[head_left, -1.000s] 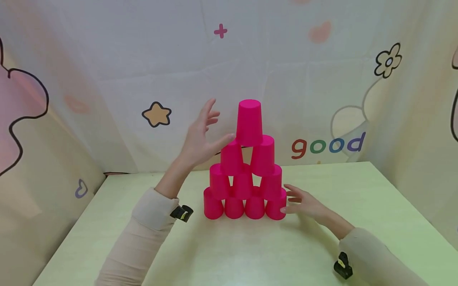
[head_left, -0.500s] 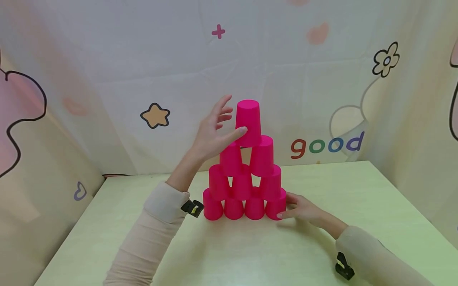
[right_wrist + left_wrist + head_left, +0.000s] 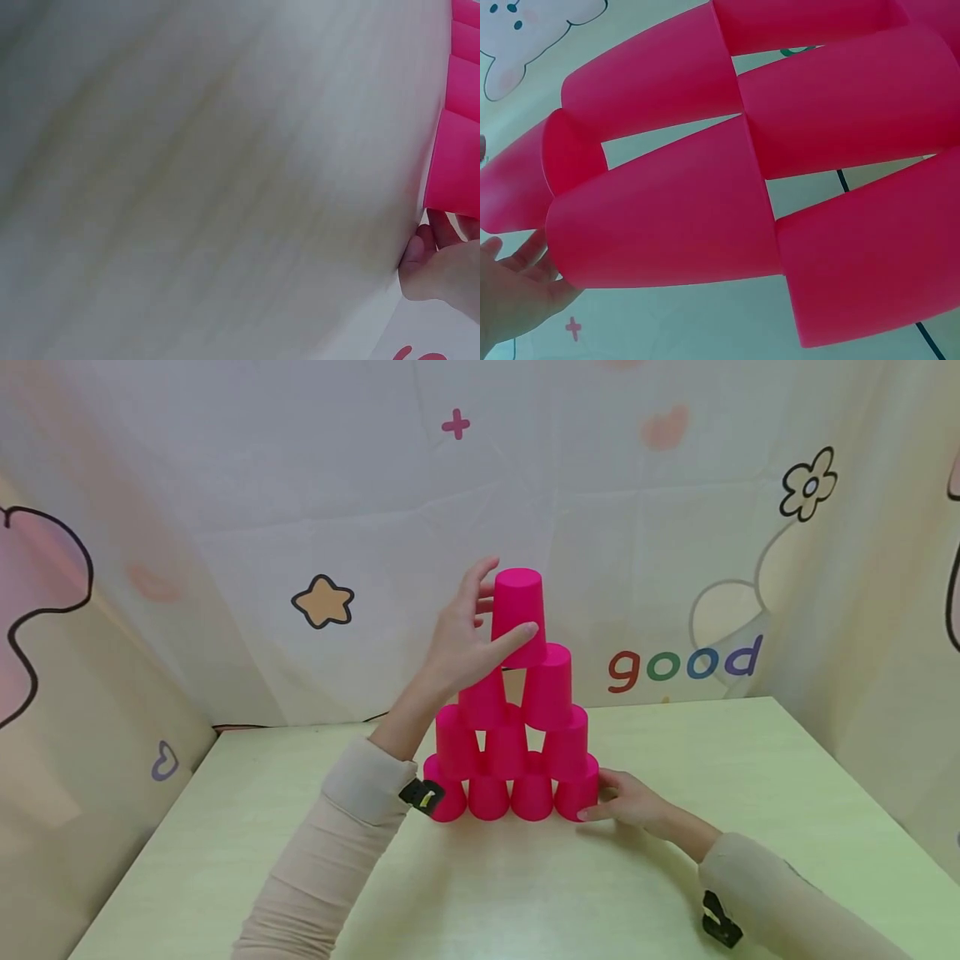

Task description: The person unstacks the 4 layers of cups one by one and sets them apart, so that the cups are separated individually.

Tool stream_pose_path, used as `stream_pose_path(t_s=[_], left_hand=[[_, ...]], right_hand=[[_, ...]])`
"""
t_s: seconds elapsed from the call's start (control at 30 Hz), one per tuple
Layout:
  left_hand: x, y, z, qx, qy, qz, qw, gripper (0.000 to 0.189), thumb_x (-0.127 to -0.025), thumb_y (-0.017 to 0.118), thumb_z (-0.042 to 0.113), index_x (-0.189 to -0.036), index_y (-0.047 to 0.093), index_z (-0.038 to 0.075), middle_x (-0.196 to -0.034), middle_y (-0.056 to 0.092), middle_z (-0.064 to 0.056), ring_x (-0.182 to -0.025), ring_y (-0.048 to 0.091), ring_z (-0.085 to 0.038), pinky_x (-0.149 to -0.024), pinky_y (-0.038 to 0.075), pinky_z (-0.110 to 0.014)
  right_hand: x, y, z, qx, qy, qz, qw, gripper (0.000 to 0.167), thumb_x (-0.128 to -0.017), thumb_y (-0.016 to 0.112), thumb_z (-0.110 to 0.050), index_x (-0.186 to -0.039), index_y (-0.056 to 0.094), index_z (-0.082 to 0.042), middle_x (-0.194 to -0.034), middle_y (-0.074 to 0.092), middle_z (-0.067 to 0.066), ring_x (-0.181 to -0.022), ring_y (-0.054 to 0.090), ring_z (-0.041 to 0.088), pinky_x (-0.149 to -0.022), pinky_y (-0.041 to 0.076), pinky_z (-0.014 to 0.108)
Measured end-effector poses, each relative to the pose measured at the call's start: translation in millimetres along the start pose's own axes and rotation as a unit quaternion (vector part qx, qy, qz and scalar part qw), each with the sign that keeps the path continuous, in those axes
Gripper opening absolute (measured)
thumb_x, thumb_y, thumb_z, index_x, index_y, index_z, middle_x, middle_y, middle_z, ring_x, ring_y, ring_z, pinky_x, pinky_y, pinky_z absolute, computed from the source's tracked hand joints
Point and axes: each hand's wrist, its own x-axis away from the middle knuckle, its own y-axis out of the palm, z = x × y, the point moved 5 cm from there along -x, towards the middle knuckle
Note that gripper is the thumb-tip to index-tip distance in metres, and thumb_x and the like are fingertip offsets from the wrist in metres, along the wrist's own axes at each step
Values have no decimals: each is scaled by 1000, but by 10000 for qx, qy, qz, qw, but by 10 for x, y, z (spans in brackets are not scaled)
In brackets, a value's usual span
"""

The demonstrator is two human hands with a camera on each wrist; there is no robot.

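Several plain pink cups stand mouth down in a pyramid, narrowing to a single top cup point(image 3: 517, 597). My left hand point(image 3: 461, 643) is around this top cup from the left: its thumb lies across the front and the other fingers reach to the far left side, nearly straight. In the left wrist view the top cup point(image 3: 514, 180) sits beyond the hand point(image 3: 514, 300), with the fingers spread beside it. Low on the right, my right hand point(image 3: 633, 797) holds the bottom row's end cup point(image 3: 573, 793), thumb in front and fingertips hidden behind.
The pyramid stands on a pale green-yellow table point(image 3: 480, 893). A printed cloth backdrop point(image 3: 360, 485) rises behind the table's far edge and along both sides. Black clips point(image 3: 422, 795) sit on both sleeve cuffs.
My left hand has moved right, from beside the top cup to around it. My right hand has closed in on the bottom right cup. The pyramid stands as before.
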Motion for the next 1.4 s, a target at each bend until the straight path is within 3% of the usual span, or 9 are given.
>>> stream_pose_path(t_s=[0.57, 0.97, 1.4], left_hand=[[51, -12, 33, 285, 390, 111, 9988, 69, -80, 67, 13, -138, 29, 11, -117, 51, -10, -100, 54, -20, -81, 48, -29], [175, -222, 156, 214, 1189, 486, 9915, 66, -77, 71, 10, -134, 37, 9, -115, 54, -9, -103, 52, -17, -82, 48, -29], [347, -512, 181, 301, 1356, 856, 9866, 67, -74, 71, 3, -132, 38, 3, -113, 55, -13, -101, 54, -20, -80, 49, -34]], right_hand=[[34, 30, -43, 73, 64, 89, 9999, 68, -75, 74, -16, -132, 40, -1, -123, 49, 14, -112, 45, 31, -91, 42, 47], [-10, 7, 18, 136, 15, 89, 9999, 68, -74, 75, -18, -131, 41, -2, -123, 50, 14, -111, 46, 32, -91, 42, 47], [12, 2, -56, 226, -20, 84, 9997, 66, -76, 73, -17, -131, 40, 1, -123, 49, 16, -112, 45, 32, -92, 41, 48]])
